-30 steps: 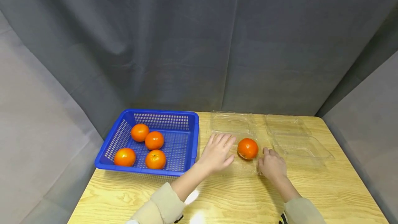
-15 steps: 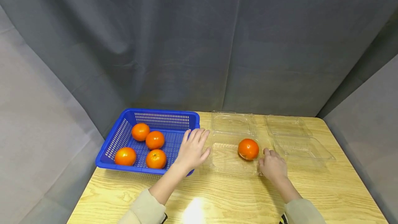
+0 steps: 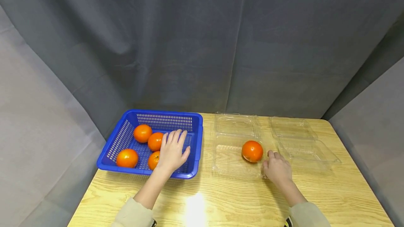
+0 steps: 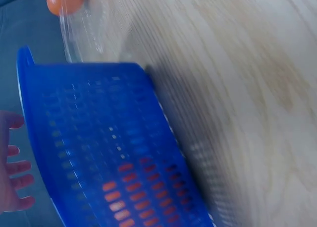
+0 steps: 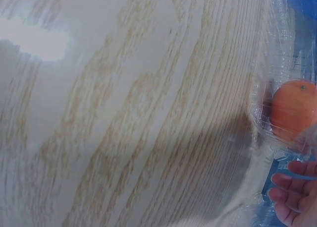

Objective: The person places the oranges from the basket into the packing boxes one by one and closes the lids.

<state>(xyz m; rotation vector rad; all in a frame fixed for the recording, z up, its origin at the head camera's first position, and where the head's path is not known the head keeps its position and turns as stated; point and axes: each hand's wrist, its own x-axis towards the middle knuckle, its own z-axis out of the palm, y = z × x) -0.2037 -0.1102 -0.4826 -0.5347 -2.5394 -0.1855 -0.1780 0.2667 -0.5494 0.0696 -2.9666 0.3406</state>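
Note:
In the head view my left hand (image 3: 172, 151) is over the blue basket (image 3: 199, 146), fingers spread and holding nothing. It partly covers two of the oranges, one orange (image 3: 155, 141) behind its fingers and another orange (image 3: 153, 160) beside its wrist. The left wrist view shows the basket's perforated wall (image 4: 99, 113) with the fingers past its rim. My right hand (image 3: 277, 167) rests by the right edge of an opened clear plastic clamshell box (image 3: 227, 157), its fingers loosely bent. A single orange (image 3: 252, 151) sits in that box's right side, left of the hand.
Two more oranges, one orange (image 3: 142, 133) at the back and one orange (image 3: 127, 158) at the front, lie in the basket's left part. A second opened clear box (image 3: 306, 148) stands at the right. Grey curtain (image 3: 189, 45) hangs behind the wooden table (image 3: 240, 202).
My left hand has moved left, from above the clear box beside the orange to over the basket. The right hand stays in place, and so does the orange in the box.

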